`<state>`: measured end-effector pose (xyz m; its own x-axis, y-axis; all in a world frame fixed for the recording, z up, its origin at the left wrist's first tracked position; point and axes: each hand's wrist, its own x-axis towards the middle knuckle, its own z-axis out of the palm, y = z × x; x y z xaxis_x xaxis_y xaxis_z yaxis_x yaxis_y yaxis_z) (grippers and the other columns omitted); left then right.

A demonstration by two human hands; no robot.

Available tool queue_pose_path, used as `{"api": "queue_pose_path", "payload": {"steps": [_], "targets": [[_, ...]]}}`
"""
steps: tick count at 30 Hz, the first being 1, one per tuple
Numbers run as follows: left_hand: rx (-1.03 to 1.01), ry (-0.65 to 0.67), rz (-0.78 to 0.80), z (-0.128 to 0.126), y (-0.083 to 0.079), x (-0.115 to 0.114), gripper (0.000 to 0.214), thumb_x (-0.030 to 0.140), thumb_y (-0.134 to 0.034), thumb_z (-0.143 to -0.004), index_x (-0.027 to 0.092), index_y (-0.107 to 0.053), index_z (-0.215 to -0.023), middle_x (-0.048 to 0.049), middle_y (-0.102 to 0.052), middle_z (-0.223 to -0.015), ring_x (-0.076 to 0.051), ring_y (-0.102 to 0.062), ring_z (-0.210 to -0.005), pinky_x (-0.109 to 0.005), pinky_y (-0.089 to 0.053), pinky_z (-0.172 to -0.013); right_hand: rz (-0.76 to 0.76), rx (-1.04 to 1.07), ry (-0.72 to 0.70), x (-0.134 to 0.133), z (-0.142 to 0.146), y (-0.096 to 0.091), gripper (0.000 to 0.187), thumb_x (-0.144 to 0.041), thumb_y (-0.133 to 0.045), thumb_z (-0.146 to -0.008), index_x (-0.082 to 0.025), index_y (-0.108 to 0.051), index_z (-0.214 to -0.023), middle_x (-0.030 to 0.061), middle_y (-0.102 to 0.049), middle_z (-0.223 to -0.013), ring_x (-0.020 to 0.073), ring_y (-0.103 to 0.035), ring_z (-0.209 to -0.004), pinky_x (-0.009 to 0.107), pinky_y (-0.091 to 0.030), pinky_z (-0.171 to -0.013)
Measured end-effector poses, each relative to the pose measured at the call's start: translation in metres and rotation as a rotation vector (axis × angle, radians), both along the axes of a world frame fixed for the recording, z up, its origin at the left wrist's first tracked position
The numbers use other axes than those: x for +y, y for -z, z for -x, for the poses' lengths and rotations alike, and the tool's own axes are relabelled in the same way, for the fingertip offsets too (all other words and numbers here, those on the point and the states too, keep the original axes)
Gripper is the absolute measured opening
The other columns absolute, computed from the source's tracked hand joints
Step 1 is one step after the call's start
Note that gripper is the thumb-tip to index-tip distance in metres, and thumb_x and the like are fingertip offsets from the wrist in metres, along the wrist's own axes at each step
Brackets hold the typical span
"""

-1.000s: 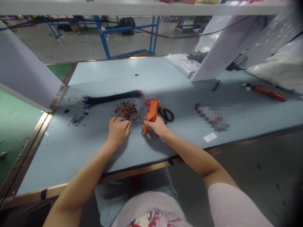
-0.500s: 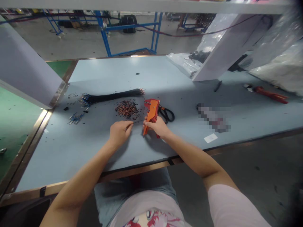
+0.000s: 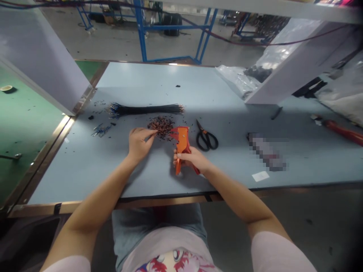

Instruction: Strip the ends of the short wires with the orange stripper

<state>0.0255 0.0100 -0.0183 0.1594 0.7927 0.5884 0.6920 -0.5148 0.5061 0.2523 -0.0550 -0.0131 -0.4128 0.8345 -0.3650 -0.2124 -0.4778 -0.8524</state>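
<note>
My right hand point(image 3: 190, 158) is wrapped round the handles of an orange wire stripper point(image 3: 181, 145), its jaws pointing away from me. My left hand point(image 3: 138, 142) is pinched at the near edge of a small heap of copper-coloured wire bits point(image 3: 161, 125); what the fingers hold is too small to make out. Behind the heap lies a long bundle of thin black wires point(image 3: 146, 110), stretched left to right on the pale blue table point(image 3: 159, 83).
Black scissors point(image 3: 206, 138) lie just right of the stripper. A few blue-tipped pieces point(image 3: 100, 130) lie at the left. Further right are a white label point(image 3: 260, 176), a red-handled tool point(image 3: 342, 131) and plastic bags point(image 3: 235, 77). Grey slanted panels stand at both sides.
My left hand has moved from beside the stripper's jaws up to the heap of copper bits. The stripper has been pulled nearer to me, clear of the scissors. The camera has shifted.
</note>
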Motion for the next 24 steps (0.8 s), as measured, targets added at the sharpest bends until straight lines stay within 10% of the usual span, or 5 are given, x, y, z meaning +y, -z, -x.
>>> {"api": "queue_pose_path", "payload": {"steps": [24], "targets": [[0.134,0.013,-0.101,-0.0004,-0.0003,-0.0039,0.020,0.023,-0.055,-0.086,0.029,-0.074,-0.090,0.0007,-0.075,-0.084,-0.019,-0.066,-0.085,-0.038,-0.040,-0.084,-0.039,0.004,-0.076,-0.0027,0.0008,-0.0064,0.032,-0.029,-0.076,-0.071,-0.016,-0.058,-0.095,0.0029,-0.064,-0.083,0.0196,-0.068,-0.073,0.037,-0.057,-0.068]]}}
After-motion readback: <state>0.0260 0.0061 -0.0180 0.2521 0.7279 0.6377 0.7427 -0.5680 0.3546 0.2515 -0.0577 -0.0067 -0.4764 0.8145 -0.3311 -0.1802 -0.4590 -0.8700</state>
